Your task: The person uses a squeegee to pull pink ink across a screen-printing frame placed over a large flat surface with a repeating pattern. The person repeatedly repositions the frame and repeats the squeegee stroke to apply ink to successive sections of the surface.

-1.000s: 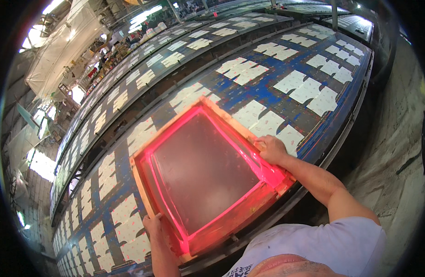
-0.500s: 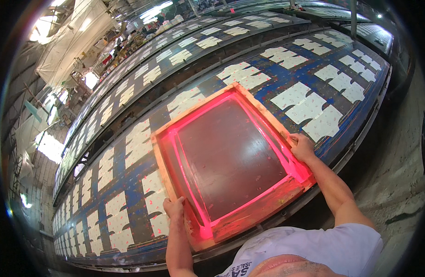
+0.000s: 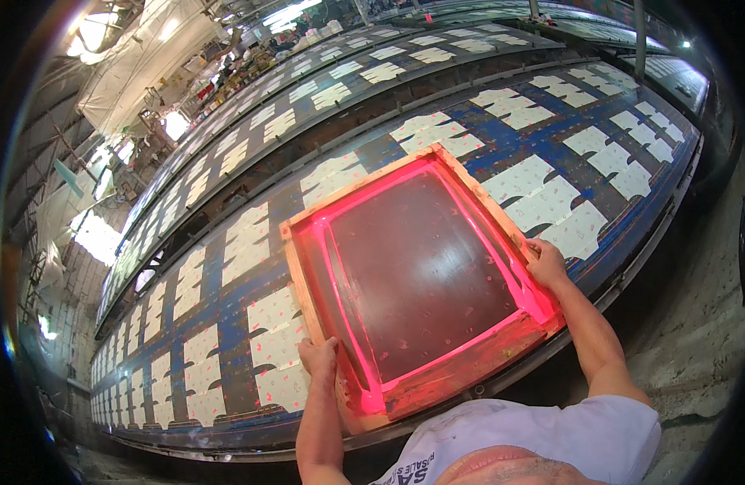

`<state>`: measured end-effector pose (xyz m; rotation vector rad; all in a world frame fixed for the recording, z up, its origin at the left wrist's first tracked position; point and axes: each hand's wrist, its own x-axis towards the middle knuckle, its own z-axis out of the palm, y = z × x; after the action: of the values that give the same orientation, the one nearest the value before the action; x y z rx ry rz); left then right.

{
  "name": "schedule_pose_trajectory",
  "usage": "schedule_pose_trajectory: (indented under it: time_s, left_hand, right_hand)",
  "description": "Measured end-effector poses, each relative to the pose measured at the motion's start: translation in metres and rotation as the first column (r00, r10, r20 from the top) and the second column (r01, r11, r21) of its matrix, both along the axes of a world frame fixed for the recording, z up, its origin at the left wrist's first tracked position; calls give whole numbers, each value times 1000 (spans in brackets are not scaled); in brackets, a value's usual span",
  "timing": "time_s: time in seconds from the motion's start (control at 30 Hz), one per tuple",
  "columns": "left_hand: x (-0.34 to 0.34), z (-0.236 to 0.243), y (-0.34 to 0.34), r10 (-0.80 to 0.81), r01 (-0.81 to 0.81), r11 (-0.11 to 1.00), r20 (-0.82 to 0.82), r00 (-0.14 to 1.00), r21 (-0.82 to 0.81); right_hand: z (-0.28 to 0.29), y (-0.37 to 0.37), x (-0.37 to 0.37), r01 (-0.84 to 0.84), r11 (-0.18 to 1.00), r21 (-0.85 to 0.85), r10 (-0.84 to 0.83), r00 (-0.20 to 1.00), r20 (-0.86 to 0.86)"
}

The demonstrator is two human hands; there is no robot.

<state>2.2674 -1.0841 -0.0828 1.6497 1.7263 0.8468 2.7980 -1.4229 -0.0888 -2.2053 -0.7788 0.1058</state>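
Observation:
A large wooden screen-printing frame (image 3: 469, 365) lies before me over the long printing table, its dark mesh (image 3: 421, 275) bordered by bright pink ink. My left hand (image 3: 319, 356) grips its left side rail near the front corner, thumb over the top. On the opposite rail, my right hand (image 3: 545, 263) is closed about the wood. White cut fabric pieces (image 3: 278, 351) with small pink printed marks lie beside the frame on the left. More fabric pieces (image 3: 542, 202) lie to its right. Whatever is under the frame is hidden.
The blue-stained printing table (image 3: 240, 319) carries rows of fabric pieces far to both sides. Behind it, across a dark gap, runs a parallel table (image 3: 303, 95) with similar pieces. A metal post (image 3: 640, 40) stands at the far right, and a concrete floor (image 3: 688, 347) lies to the right.
The frame and both hands sit slightly farther right in the picture, but the whole view has shifted right too. Both hands keep their hold; more printed fabric shows at the frame's left.

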Motion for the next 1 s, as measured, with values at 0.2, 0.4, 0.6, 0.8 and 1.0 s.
schedule_pose_trajectory:
  time_s: [0.2,0.4,0.6,0.8,1.0]
  left_hand:
    - [11,-3,-5,-9,9,1000,-28,1000,0]
    - [7,-5,-3,-44,44,999,-106,993,-2]
    - [13,-8,-6,-54,66,997,-291,955,29]
    - [9,-11,-4,-102,101,995,-258,961,-18]
    - [13,-10,-2,-68,56,997,-275,959,-52]
  right_hand:
    - [-6,-5,15,-4,1000,10,4,1000,19]
    - [-10,-8,17,-24,999,-25,24,1000,18]
    - [-21,-5,18,-79,996,-39,80,996,46]
    - [15,-17,-27,-225,954,-199,278,913,297]
    - [65,-50,-149,-865,485,-126,874,476,93]
